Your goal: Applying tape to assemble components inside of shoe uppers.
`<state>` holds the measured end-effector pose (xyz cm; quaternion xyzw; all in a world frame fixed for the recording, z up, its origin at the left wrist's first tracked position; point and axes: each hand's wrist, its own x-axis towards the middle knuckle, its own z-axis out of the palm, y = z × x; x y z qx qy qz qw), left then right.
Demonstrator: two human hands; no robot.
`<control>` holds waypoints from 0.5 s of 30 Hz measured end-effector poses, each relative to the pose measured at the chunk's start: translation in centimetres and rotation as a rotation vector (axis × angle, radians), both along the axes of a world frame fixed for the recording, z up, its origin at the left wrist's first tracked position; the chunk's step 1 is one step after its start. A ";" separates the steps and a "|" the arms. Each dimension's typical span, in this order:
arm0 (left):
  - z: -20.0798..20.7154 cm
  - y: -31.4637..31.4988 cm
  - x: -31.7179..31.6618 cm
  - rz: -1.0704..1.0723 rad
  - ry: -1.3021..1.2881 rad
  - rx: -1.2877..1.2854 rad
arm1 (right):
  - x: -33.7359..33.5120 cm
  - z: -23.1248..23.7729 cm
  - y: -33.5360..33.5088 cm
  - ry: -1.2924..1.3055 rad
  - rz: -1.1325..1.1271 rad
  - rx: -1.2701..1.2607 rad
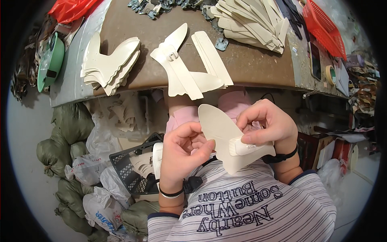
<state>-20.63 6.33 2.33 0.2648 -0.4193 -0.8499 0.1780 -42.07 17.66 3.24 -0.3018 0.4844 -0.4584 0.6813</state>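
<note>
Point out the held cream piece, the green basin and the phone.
Held cream piece (222, 140): head view, on its bare middle.
Green basin (56, 60): head view, on its wall.
Phone (315, 60): head view, on its dark screen.

Forearms (171, 203) were angled inward, left hand (183, 149) was closed in a pinch, thumb (204, 151) stretched rightward, fingers (189, 129) curled, right hand (270, 123) was held slightly farther forward, thumb pressed down, fingers bent.

A red plastic bag (72, 10) lies at the counter's (133, 24) far left, a green basin (59, 56) at its left edge. Along the right are a red basket (322, 28), phone (315, 60) and tape roll (334, 75). Olive sacks (74, 123) and white bags (105, 207) crowd the floor (28, 161).
</note>
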 end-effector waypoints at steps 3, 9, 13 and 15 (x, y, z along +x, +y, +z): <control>0.2 0.2 -0.1 0.013 -0.025 -0.049 | 0.2 0.4 -0.1 0.021 -0.003 0.016; -0.1 0.4 -0.2 0.033 -0.049 -0.097 | 0.4 0.7 -0.2 0.046 -0.011 0.006; -0.1 0.4 -0.3 0.028 -0.056 -0.120 | 0.4 0.9 -0.1 0.104 0.006 -0.009; 0.0 0.4 -0.3 0.029 -0.056 -0.123 | 0.4 1.0 -0.1 0.111 0.009 -0.009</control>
